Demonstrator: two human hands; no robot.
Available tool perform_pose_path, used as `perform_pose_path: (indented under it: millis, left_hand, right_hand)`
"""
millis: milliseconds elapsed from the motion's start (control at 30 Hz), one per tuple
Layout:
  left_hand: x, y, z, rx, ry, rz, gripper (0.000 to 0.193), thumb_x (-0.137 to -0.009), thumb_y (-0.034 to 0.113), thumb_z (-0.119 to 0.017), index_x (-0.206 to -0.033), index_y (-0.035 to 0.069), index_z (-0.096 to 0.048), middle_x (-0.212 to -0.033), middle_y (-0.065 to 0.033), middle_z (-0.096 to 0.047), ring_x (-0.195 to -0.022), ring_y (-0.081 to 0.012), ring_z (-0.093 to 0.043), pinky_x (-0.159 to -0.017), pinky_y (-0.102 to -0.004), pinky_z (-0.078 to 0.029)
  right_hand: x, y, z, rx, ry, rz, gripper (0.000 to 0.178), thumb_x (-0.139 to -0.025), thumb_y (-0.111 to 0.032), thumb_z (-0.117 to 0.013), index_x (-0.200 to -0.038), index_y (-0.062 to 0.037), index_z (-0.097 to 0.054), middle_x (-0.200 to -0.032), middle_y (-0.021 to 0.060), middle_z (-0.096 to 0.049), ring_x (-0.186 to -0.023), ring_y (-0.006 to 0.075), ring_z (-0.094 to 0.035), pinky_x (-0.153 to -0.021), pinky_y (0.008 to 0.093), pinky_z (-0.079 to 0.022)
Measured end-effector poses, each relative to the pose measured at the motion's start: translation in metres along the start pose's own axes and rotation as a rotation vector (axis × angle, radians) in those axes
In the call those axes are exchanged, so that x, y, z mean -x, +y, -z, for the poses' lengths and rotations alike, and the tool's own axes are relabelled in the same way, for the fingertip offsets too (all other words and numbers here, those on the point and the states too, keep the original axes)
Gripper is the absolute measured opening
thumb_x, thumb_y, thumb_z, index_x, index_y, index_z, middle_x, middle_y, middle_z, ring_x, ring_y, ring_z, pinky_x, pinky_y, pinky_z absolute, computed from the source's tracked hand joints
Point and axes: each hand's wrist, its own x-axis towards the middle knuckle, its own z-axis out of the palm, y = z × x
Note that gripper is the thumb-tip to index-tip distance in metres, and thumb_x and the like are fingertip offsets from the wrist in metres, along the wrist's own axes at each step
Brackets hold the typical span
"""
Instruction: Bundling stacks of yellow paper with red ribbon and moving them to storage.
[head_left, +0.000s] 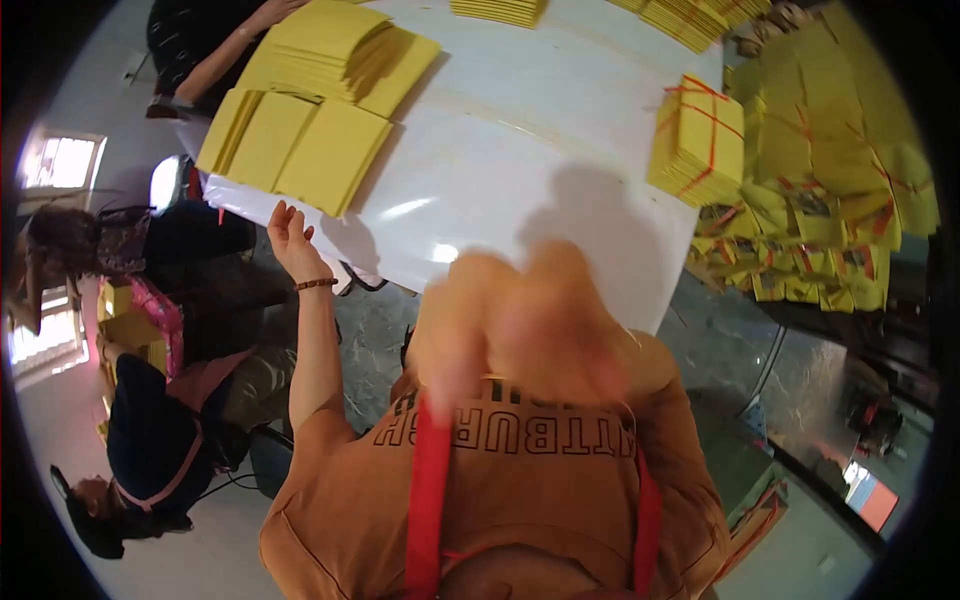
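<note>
My left hand [290,238], with a brown beaded bracelet at its wrist, is raised beside the near left edge of the white table [450,180]. Its fingers are loosely bent and apart, and nothing shows in them. Just beyond it lie overlapping stacks of flat yellow paper pieces [335,155] that look like envelopes; I see no contact with them. Close in front of my chest, my right hand [545,330] is large and smeared by motion. Its fingers cannot be made out, nor whether they hold anything.
A bundle of yellow paper [697,145] tied with red string sits at the table's right edge. Many more tied bundles [810,200] are piled beyond it. Another person's hand [275,12] rests by the far left stacks. Other people [150,430] are at the left.
</note>
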Motion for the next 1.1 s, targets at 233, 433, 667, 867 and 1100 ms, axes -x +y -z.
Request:
perform_pose_path:
  millis: [233,433,667,867,1100]
  left_hand:
    - [-0.035,-0.018,-0.002,0.069,0.047,0.384,0.085,-0.075,0.035,-0.065,-0.135,0.007,-0.013,-0.112,-0.0060,-0.045,-0.089,-0.0155,-0.045,-0.071,-0.0322,-0.036]
    - [-0.044,-0.017,-0.015,0.140,-0.017,0.397,0.097,-0.075,0.034,-0.065,-0.136,0.004,0.003,-0.129,-0.0154,-0.033,-0.109,-0.0243,-0.042,-0.086,-0.0368,-0.036]
    - [-0.055,-0.028,-0.025,0.353,0.014,0.286,0.051,-0.082,0.022,-0.058,-0.124,0.006,-0.031,-0.116,-0.0082,-0.047,-0.105,-0.0209,-0.048,-0.088,-0.0326,-0.040]
    - [-0.069,-0.020,-0.024,0.432,-0.041,0.338,0.047,-0.088,0.017,-0.046,-0.129,0.008,-0.023,-0.125,-0.0083,-0.040,-0.112,-0.0229,-0.043,-0.092,-0.0360,-0.039]
    - [-0.089,-0.043,-0.024,0.506,0.007,0.383,0.042,-0.087,0.017,-0.049,-0.124,0.007,-0.031,-0.118,-0.0081,-0.046,-0.106,-0.0226,-0.048,-0.086,-0.0364,-0.043]
  right_hand:
    - [-0.083,0.073,0.207,0.323,0.473,-0.340,0.028,-0.086,-0.023,-0.050,-0.109,-0.0066,-0.046,-0.095,0.0071,-0.051,-0.089,0.0189,-0.048,-0.078,0.0325,-0.039]
    - [-0.121,0.130,0.250,0.321,0.705,-0.439,0.050,-0.082,-0.028,-0.056,-0.123,-0.0069,-0.037,-0.117,0.0089,-0.043,-0.110,0.0224,-0.038,-0.091,0.0413,-0.033]
    - [-0.175,0.153,0.229,0.428,0.548,-0.521,0.064,-0.080,-0.025,-0.057,-0.131,-0.0087,-0.022,-0.129,0.0094,-0.034,-0.119,0.0229,-0.032,-0.098,0.0468,-0.022]
    - [-0.206,0.181,0.212,0.276,0.689,-0.316,0.060,-0.080,-0.015,-0.055,-0.129,-0.0127,-0.021,-0.122,0.0063,-0.039,-0.114,0.0223,-0.037,-0.093,0.0419,-0.032]
    - [-0.204,0.173,0.225,0.288,0.549,-0.370,0.066,-0.078,-0.014,-0.057,-0.129,-0.0095,-0.015,-0.128,0.0103,-0.032,-0.118,0.0257,-0.032,-0.096,0.0480,-0.029]
